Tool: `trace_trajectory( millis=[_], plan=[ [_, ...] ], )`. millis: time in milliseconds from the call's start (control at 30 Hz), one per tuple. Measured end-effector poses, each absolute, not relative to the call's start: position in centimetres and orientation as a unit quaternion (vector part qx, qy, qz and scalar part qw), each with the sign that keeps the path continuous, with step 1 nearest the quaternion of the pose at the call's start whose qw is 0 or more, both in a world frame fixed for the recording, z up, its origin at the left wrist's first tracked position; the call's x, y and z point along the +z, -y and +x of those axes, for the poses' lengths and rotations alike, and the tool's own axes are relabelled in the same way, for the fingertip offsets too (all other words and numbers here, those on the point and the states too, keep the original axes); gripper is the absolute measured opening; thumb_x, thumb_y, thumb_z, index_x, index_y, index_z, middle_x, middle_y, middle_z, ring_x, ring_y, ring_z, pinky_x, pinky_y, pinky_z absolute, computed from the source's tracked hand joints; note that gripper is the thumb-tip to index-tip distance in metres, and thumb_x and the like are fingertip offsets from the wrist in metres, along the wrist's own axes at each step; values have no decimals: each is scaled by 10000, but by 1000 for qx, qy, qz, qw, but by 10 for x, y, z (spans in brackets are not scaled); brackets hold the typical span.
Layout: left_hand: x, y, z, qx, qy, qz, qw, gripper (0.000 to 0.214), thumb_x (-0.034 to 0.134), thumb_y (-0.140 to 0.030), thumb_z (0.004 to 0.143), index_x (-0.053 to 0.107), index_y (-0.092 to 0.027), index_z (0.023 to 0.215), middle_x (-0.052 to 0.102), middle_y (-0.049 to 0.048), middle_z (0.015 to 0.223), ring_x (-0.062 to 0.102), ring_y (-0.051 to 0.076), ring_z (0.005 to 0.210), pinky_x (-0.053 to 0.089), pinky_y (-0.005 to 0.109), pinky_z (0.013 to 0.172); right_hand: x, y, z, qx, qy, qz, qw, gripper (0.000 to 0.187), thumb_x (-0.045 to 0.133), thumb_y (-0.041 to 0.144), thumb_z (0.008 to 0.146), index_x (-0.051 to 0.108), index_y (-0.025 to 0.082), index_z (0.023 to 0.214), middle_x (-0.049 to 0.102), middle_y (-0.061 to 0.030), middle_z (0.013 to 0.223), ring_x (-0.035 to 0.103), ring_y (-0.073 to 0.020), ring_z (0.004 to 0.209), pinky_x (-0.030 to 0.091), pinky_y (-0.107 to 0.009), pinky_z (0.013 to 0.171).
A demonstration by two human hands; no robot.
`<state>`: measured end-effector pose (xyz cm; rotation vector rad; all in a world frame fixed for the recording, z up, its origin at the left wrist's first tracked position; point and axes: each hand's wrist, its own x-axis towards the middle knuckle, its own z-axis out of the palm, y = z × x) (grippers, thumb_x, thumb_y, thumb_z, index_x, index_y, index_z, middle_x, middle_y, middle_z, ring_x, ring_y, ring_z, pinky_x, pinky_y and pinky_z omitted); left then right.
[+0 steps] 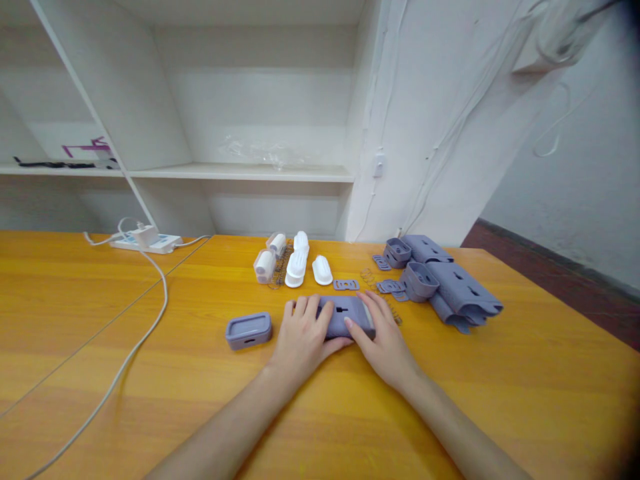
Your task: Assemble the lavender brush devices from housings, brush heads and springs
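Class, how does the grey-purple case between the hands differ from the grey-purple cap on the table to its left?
The case is in the grip of the left hand and right hand; the cap lies apart from both on the table. The case looks longer, the cap shorter. The case has a dark slot in its top; the cap's top is recessed, its dark slot in the near side. Both share their colour.

I count two hands (301,333), one gray case (356,308), one small gray box (249,328), two clear tubs (263,272) and one white power strip (167,245).
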<state>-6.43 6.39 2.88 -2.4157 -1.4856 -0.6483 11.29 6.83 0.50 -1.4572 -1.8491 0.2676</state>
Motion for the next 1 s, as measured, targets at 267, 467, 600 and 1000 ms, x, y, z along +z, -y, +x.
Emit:
trace_trajectory(
  millis=[267, 467, 600, 1000],
  plan=[
    [30, -62, -65, -230, 505, -825, 108, 558, 380, -623, 821, 536, -194, 1141, 542, 110, 1032, 464, 269, 947, 345, 414, 789, 9, -67, 112, 91, 719, -570, 388, 487, 440, 433, 874, 422, 180, 1290, 375, -124, 1366, 344, -240, 1283, 288, -435, 1078],
    [35, -60, -64, -232, 504, -826, 101, 440, 336, -493, 894, 537, -191, 1142, 534, 118, 1082, 461, 262, 953, 356, 422, 803, 9, -67, 114, 89, 718, -562, 402, 467, 398, 410, 895, 411, 177, 1300, 399, -120, 1361, 347, -229, 1286, 293, -424, 1078],
    [34, -60, -64, -240, 500, -826, 100, 400, 359, -455, 894, 545, -184, 1121, 537, 124, 1082, 472, 265, 967, 370, 442, 832, 11, -66, 113, 63, 736, -549, 392, 472, 404, 393, 895, 393, 186, 1319, 403, -117, 1373, 339, -234, 1292, 293, -439, 1073],
    [28, -63, -64, -257, 485, -830, 97, 408, 379, -445, 889, 504, -153, 1145, 491, 162, 1245, 400, 297, 1208, 277, 516, 1017, 11, -68, 114, -29, 734, -569, 369, 401, 384, 358, 901, 490, 180, 1244, 481, -116, 1300, 406, -246, 1217, 312, -439, 1024]
  ],
)
